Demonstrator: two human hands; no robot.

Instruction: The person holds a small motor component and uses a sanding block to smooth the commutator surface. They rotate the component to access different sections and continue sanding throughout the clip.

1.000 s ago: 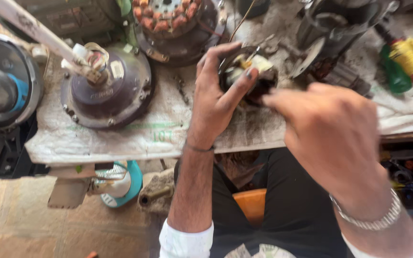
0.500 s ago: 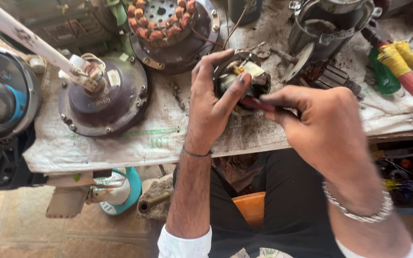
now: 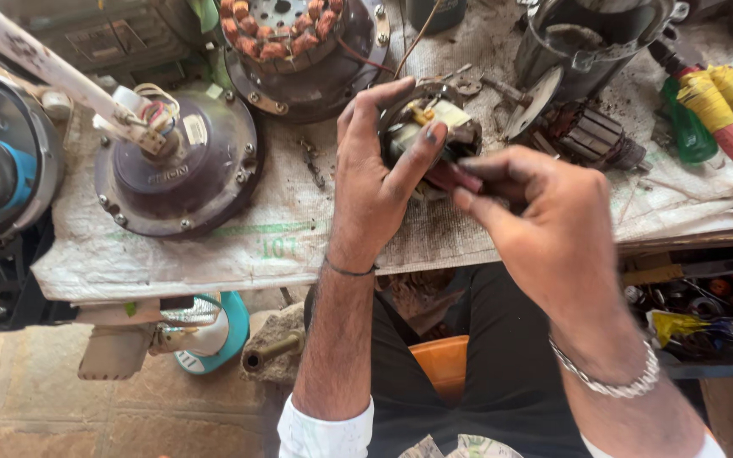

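My left hand grips a small dark round motor part with yellow and white pieces inside, thumb across its front. It is held just above the sack-covered bench. My right hand is close against the part's lower right side, fingers pinched on a dark red tool handle whose tip is hidden against the part. A thin band circles my left wrist and a metal bracelet my right.
A dark fan motor housing with a white rod lies at left. A copper-wound stator sits at the back. An armature, grey metal casing, green screwdriver and yellow-red handles lie right.
My right hand came down and in from the raised position until it met the motor part. The left hand has turned the part slightly in its grip.
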